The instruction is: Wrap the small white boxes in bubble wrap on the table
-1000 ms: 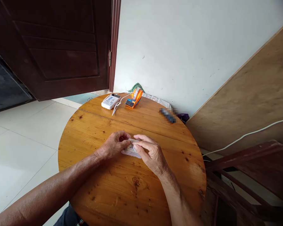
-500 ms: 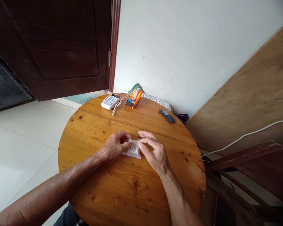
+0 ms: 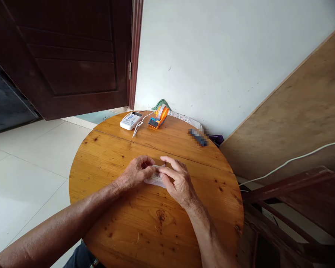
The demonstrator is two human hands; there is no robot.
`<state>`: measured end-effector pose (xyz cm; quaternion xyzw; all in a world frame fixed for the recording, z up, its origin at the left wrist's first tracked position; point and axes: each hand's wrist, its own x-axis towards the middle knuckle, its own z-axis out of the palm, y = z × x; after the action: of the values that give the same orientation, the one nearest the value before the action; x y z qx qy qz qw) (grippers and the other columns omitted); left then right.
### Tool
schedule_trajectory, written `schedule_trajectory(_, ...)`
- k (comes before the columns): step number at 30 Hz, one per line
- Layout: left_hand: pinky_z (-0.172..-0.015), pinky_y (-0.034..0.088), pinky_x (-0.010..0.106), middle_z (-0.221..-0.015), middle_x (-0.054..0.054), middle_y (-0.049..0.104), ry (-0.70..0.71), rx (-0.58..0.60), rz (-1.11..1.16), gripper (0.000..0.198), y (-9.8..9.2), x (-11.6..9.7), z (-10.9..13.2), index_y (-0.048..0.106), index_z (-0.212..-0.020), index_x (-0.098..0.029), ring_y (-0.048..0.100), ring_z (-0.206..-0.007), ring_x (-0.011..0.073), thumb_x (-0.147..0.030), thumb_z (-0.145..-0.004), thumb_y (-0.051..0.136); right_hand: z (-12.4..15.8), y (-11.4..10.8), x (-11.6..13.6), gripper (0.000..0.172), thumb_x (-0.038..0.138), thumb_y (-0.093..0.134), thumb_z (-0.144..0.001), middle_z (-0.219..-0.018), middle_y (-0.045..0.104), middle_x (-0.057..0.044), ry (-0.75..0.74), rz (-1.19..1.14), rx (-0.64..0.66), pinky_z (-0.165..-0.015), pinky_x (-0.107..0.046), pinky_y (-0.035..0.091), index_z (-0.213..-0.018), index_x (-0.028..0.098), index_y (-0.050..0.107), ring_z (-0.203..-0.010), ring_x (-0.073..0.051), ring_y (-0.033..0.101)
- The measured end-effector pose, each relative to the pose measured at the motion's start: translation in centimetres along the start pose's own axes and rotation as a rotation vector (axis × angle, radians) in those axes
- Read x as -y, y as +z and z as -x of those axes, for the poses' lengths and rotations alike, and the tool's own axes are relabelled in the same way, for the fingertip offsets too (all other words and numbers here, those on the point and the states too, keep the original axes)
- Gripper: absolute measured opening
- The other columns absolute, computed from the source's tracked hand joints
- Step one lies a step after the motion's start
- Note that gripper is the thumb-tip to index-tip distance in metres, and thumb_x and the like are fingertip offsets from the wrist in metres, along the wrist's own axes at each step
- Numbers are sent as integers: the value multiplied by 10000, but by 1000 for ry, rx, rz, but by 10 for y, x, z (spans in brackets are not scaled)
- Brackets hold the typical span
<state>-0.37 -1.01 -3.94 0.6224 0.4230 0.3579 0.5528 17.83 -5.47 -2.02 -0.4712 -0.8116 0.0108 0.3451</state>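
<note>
A small whitish paper packet (image 3: 154, 180) lies near the middle of the round wooden table (image 3: 123, 152). My left hand (image 3: 135, 172) is curled and pinches the packet's left end. From the right, my right hand (image 3: 176, 180) presses its fingertips on the packet's upper edge and covers most of it. Both hands rest on the tabletop, touching each other over the packet.
At the table's far edge sit a white box (image 3: 131, 120) with a white cord, an orange tape dispenser (image 3: 159, 117) and a dark blurred object (image 3: 198, 137). A dark door stands behind left. On the right are a leaning wooden board, dark wooden furniture (image 3: 296, 208) and a white cable.
My right hand drew back to the right, uncovering the packet, then came back left over it. My left hand has stayed put on the packet's left end.
</note>
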Motion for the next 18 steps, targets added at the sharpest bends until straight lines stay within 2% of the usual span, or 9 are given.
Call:
schedule_trajectory(4, -538, 396, 218, -718, -2, 596, -4, 9, 34, 302, 0, 2, -1, 623, -864, -142, 513, -612, 111, -410, -731, 662, 0, -2, 0, 257, 143, 540, -859, -1233, 657, -93, -27, -5, -23, -912, -423, 479, -936, 241, 766, -1071, -255, 624)
schedule_trajectory(10, -557, 419, 220, -754, 2, 611, 17, -7, 22, 277, 0, 9, -3, 636, -883, -143, 530, -638, 114, -374, -731, 653, -1, -5, 2, 228, 141, 547, -851, -1209, 669, -83, -16, -51, -35, -905, -412, 480, -848, 238, 753, -1045, -242, 637)
schedule_trajectory(18, -544, 410, 212, -755, -1, 602, 12, -6, 57, 258, 1, 10, -4, 633, -864, -147, 517, -633, 108, -349, -707, 667, 1, -5, 0, 194, 171, 551, -860, -1212, 667, -92, 47, -97, -46, -918, -411, 487, -892, 225, 734, -1052, -239, 642)
